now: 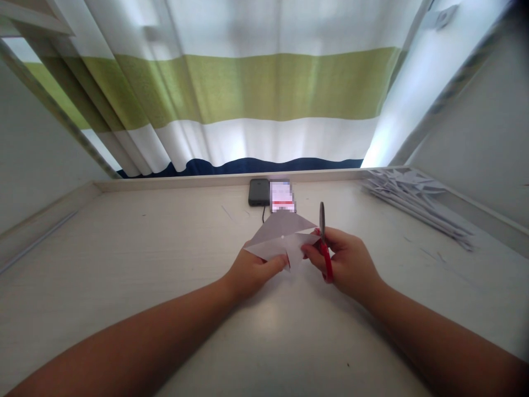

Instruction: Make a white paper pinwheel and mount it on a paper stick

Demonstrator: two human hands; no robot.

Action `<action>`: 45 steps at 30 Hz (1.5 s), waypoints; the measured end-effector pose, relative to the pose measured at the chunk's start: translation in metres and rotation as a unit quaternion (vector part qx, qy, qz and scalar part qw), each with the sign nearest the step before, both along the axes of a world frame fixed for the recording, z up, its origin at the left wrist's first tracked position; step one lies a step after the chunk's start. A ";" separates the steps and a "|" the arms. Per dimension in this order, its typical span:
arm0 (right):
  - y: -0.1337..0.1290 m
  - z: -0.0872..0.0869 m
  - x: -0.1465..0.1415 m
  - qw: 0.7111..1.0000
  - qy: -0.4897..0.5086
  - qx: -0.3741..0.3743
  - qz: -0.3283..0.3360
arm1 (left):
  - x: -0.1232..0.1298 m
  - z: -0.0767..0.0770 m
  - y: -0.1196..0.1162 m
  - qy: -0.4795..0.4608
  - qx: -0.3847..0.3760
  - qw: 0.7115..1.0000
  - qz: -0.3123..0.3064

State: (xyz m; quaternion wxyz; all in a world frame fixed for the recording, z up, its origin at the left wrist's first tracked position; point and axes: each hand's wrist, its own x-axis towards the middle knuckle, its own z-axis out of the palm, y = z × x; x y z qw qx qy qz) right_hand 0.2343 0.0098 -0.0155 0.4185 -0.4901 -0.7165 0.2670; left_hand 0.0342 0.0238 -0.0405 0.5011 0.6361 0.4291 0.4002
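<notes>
A piece of white paper (pixel 285 229), with cut or folded pointed flaps, is held over the middle of the desk. My left hand (pixel 252 271) grips its lower left part, the thumb lying on top. On the right, my right hand (pixel 349 262) has its fingers closed around the red handles of a pair of scissors (pixel 326 262). The dark blades point up and away from me. Fingertips of my right hand are at the paper's right flap; whether they pinch it is hard to tell.
A black device (pixel 259 192) with a cable and a lit phone (pixel 281 194) lie at the desk's back edge. Folded paper strips (pixel 417 204) are piled at the back right. A thin strip (pixel 39 241) lies far left. A striped curtain (pixel 281 88) hangs behind the desk (pixel 124 264).
</notes>
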 end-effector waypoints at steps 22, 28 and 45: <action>0.018 0.009 0.011 0.987 0.025 -0.152 0.033 | -0.005 0.006 0.009 -0.120 -0.034 0.992 0.025; 0.028 0.010 0.022 0.991 -0.037 -0.129 0.013 | -0.006 0.003 0.017 -0.057 -0.045 0.997 -0.010; 0.003 0.016 0.013 0.973 -0.221 -0.066 -0.013 | -0.004 0.001 0.025 -0.199 -0.135 0.958 0.155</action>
